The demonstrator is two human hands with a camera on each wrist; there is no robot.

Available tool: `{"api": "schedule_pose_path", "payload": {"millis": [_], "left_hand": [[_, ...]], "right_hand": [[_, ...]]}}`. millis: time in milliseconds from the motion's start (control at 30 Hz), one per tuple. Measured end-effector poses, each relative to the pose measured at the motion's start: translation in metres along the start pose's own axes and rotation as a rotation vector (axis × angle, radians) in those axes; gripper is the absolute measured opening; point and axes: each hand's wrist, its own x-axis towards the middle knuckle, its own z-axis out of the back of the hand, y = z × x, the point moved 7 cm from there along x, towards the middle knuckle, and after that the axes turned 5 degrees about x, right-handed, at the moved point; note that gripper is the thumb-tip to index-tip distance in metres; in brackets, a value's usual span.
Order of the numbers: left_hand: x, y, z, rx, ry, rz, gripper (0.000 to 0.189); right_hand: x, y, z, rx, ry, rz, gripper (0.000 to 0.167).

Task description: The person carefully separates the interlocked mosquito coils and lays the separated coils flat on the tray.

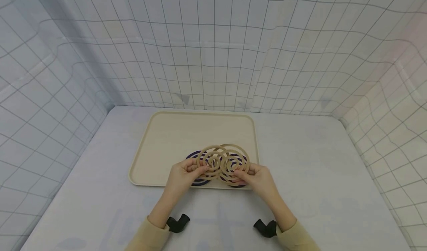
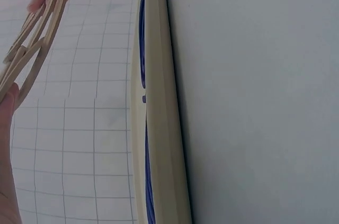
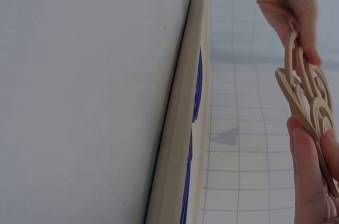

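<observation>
Two beige spiral coils overlap in the air just above the near edge of the beige tray. My left hand pinches the left coil and my right hand pinches the right one. The left wrist view shows the coils edge-on at the top left, with the tray's rim running down the middle. From the right wrist the coils are held between fingertips beside the tray's rim. Dark purple coils lie flat on the tray under the beige ones.
The tray sits on a pale table enclosed by white grid-patterned cloth walls at the back and both sides. Black wrist mounts show on both forearms near the bottom edge.
</observation>
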Motion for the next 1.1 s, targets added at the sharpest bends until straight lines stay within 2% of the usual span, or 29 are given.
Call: {"api": "schedule_pose_path", "payload": {"millis": [100,267,467,700,867,1100], "left_hand": [[0.001,0.000,0.001,0.017,0.033,-0.003,0.018],[0.002,0.002,-0.001,-0.016,0.102,-0.007,0.019],[0.002,0.000,0.001,-0.020,0.169,-0.038,0.021],[0.003,0.002,0.006,0.061,0.249,-0.068,0.022],[0.004,0.006,0.008,0.073,0.322,-0.056,0.022],[0.004,0.006,0.009,0.131,0.432,-0.059,0.016]], "right_hand": [[0.001,-0.001,0.001,-0.006,0.037,-0.008,0.023],[0.001,-0.002,0.001,-0.046,0.077,-0.020,0.024],[0.003,0.000,0.002,-0.069,0.131,-0.034,0.026],[0.004,-0.002,0.006,-0.124,0.188,-0.067,0.025],[0.003,-0.001,0.008,-0.172,0.245,-0.087,0.024],[0.003,-0.002,0.010,-0.304,0.336,-0.066,0.020]]}}
